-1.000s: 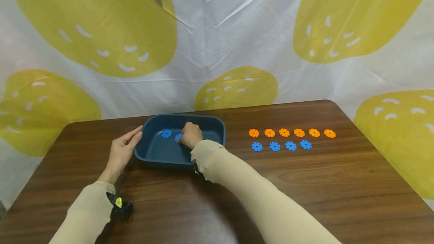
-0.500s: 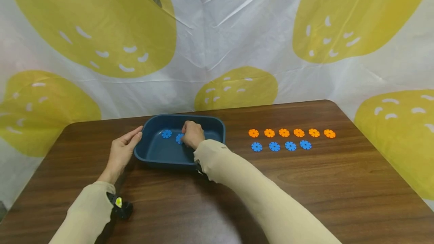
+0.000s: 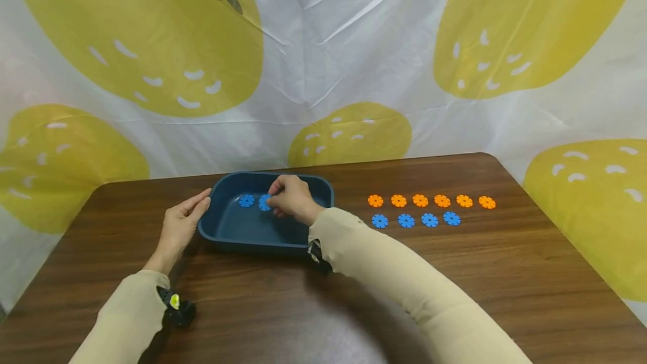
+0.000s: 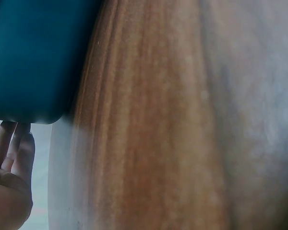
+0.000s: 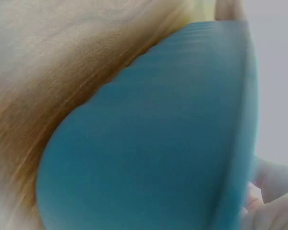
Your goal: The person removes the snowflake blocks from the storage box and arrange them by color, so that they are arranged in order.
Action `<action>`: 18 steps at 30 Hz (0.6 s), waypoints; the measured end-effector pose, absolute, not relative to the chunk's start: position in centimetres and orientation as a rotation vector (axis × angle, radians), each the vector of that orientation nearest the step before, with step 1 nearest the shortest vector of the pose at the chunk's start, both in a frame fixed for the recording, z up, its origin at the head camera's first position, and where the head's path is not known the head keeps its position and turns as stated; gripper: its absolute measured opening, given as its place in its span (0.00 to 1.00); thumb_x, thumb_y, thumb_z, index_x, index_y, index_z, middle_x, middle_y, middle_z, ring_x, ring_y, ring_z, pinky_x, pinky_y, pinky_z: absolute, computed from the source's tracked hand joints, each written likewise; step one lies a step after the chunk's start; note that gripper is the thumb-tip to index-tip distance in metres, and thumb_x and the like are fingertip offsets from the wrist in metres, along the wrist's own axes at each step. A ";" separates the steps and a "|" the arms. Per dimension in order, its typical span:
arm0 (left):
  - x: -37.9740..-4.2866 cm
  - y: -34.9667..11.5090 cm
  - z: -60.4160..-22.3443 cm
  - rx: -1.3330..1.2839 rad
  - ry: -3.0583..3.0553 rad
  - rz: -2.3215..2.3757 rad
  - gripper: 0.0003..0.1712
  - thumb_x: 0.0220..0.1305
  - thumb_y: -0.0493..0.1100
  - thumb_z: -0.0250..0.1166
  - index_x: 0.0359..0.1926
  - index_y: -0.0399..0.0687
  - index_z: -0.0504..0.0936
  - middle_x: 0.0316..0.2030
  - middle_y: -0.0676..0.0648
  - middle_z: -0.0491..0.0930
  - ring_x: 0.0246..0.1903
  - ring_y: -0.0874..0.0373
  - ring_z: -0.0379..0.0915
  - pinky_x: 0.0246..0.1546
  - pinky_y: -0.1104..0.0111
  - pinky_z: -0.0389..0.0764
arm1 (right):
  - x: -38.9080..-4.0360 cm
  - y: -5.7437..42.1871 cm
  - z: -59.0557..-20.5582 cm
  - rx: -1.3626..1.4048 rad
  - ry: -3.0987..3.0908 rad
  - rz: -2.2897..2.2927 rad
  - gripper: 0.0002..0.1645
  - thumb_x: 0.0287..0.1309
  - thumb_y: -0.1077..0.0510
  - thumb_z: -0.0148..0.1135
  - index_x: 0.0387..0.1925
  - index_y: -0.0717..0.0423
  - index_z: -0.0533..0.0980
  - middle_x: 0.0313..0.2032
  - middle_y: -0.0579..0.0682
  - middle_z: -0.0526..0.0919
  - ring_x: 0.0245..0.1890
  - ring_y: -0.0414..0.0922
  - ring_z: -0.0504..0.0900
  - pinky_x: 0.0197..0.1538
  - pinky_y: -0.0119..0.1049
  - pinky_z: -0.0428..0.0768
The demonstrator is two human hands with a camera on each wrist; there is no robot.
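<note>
My left hand (image 3: 181, 223) rests at the left end of a dark blue plastic bin (image 3: 237, 242), its straight fingers (image 4: 23, 153) touching the outside near the rim. Inside the bin, my right hand (image 3: 295, 198) pinches a blue notched disc (image 3: 264, 202) between thumb and fingers, partly covering it. Another blue notched disc (image 3: 246, 200) lies to its left on the bin floor. The bin's wall (image 5: 144, 139) hides most of the right hand in the right wrist view.
On the brown wooden table (image 3: 505, 274), right of the bin, several orange notched discs (image 3: 420, 200) lie in a row. Several blue notched discs (image 3: 406, 221) form a second row in front of them. A fruit-printed cloth (image 3: 343, 60) hangs behind the table.
My right hand has shifted slightly up and right, and the pinched blue disc has risen a little with it. The left hand stays at the bin's end.
</note>
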State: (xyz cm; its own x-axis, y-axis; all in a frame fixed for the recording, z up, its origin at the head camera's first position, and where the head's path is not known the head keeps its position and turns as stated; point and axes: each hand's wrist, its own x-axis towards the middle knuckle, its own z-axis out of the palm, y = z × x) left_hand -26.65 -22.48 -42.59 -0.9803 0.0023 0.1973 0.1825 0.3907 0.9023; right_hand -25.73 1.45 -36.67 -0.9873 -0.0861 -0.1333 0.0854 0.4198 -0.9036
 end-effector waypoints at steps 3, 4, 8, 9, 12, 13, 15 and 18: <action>-26.6 -22.5 -42.6 -0.177 -2.479 -1.635 0.24 0.67 0.49 0.58 0.59 0.41 0.75 0.56 0.44 0.74 0.43 0.86 0.67 0.44 0.88 0.69 | -25.4 2.4 -36.2 -0.032 2.492 -1.645 0.07 0.55 0.67 0.64 0.36 0.63 0.76 0.27 0.57 0.82 0.18 0.40 0.76 0.30 0.38 0.83; -26.6 -22.4 -42.6 -0.178 -2.477 -1.637 0.24 0.67 0.49 0.58 0.59 0.41 0.75 0.56 0.45 0.74 0.43 0.86 0.67 0.44 0.88 0.69 | -25.3 2.9 -36.1 -0.041 2.487 -1.656 0.07 0.55 0.67 0.64 0.36 0.63 0.76 0.27 0.57 0.82 0.18 0.40 0.75 0.31 0.40 0.83; -26.6 -22.4 -42.6 -0.184 -2.482 -1.626 0.25 0.67 0.50 0.58 0.59 0.41 0.75 0.54 0.54 0.76 0.42 0.86 0.67 0.44 0.88 0.69 | -25.1 4.6 -35.6 -0.048 2.472 -1.714 0.07 0.56 0.66 0.63 0.37 0.63 0.76 0.28 0.60 0.82 0.18 0.39 0.76 0.37 0.46 0.83; -26.6 -22.4 -42.6 -0.186 -2.484 -1.623 0.25 0.67 0.50 0.58 0.60 0.41 0.75 0.53 0.55 0.76 0.42 0.86 0.67 0.44 0.88 0.69 | -25.1 5.0 -35.5 -0.041 2.467 -1.732 0.07 0.56 0.66 0.63 0.37 0.63 0.76 0.28 0.61 0.82 0.17 0.39 0.76 0.37 0.47 0.83; -26.6 -22.5 -42.5 -0.195 -2.491 -1.614 0.26 0.67 0.51 0.58 0.60 0.41 0.74 0.54 0.53 0.76 0.42 0.86 0.68 0.43 0.88 0.69 | -24.9 6.3 -35.1 -0.014 2.477 -1.761 0.07 0.56 0.65 0.63 0.37 0.62 0.76 0.25 0.58 0.82 0.16 0.38 0.75 0.36 0.46 0.83; -26.6 -22.5 -42.5 -0.198 -2.491 -1.614 0.26 0.67 0.51 0.58 0.60 0.41 0.74 0.54 0.52 0.76 0.42 0.86 0.68 0.43 0.88 0.70 | -24.8 6.7 -35.0 -0.004 2.479 -1.775 0.07 0.56 0.65 0.64 0.38 0.62 0.76 0.23 0.56 0.81 0.16 0.38 0.75 0.34 0.44 0.83; -26.6 -22.5 -42.5 -0.201 -2.491 -1.619 0.27 0.67 0.51 0.58 0.60 0.41 0.74 0.54 0.51 0.77 0.42 0.86 0.68 0.43 0.88 0.70 | -24.7 7.6 -34.8 0.012 2.468 -1.808 0.08 0.57 0.65 0.63 0.38 0.63 0.76 0.22 0.54 0.80 0.15 0.38 0.74 0.31 0.39 0.83; -26.5 -22.5 -42.5 -0.204 -2.488 -1.637 0.27 0.67 0.52 0.57 0.61 0.40 0.74 0.53 0.52 0.77 0.42 0.86 0.68 0.43 0.88 0.70 | -24.3 9.0 -34.7 0.034 2.447 -1.864 0.08 0.57 0.66 0.63 0.39 0.64 0.76 0.20 0.49 0.79 0.16 0.38 0.74 0.27 0.32 0.80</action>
